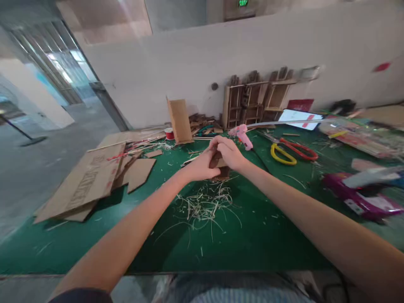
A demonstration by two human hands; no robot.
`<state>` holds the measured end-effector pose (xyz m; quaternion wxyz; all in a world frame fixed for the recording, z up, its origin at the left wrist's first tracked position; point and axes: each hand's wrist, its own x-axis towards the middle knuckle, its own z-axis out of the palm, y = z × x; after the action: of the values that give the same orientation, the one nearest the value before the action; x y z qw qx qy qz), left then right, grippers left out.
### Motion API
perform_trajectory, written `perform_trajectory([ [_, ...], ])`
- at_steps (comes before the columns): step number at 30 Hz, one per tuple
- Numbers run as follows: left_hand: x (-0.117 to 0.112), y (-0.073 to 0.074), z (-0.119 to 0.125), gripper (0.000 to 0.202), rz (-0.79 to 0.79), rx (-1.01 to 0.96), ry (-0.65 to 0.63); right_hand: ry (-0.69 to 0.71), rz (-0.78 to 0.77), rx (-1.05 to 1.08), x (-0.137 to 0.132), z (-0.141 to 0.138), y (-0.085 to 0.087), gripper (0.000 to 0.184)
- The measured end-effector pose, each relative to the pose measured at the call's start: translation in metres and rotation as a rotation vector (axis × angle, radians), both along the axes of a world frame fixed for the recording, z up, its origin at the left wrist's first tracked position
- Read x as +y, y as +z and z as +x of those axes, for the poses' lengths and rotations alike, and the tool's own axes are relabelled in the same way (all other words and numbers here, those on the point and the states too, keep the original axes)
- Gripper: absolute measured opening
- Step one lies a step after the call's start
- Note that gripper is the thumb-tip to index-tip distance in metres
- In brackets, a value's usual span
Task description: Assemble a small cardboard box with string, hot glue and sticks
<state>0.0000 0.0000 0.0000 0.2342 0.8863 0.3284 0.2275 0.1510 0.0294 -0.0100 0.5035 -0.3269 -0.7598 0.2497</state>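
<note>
Forearms (pixel 151 210) lead to left hand (pixel 203 166) and right hand (pixel 232 155), both gripping a brown piece (pixel 223 173), seemingly unfinished; far frames (pixel 260 100) look built.

Glowing green sign (pixel 243 3), pale wall (pixel 158 75) with a dark round spot (pixel 214 86), bright screen (pixel 298 118), red spool (pixel 169 134)

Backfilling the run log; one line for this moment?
left hand: holding small brown piece | right hand: same piece | nearer on green table: loose pale strands | beyond right hand: pink glue gun
</note>
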Motion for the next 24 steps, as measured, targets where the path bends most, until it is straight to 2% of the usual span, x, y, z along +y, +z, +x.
perform_trajectory([
  [15,0.010,-0.011,0.001,0.043,0.095,-0.081,-0.001,-0.010,0.009,0.013,-0.001,0.001,0.004,0.021],
  [24,0.011,-0.013,0.001,0.053,0.099,-0.068,0.012,-0.007,0.067,-0.119,-0.002,0.006,0.006,0.023],
])
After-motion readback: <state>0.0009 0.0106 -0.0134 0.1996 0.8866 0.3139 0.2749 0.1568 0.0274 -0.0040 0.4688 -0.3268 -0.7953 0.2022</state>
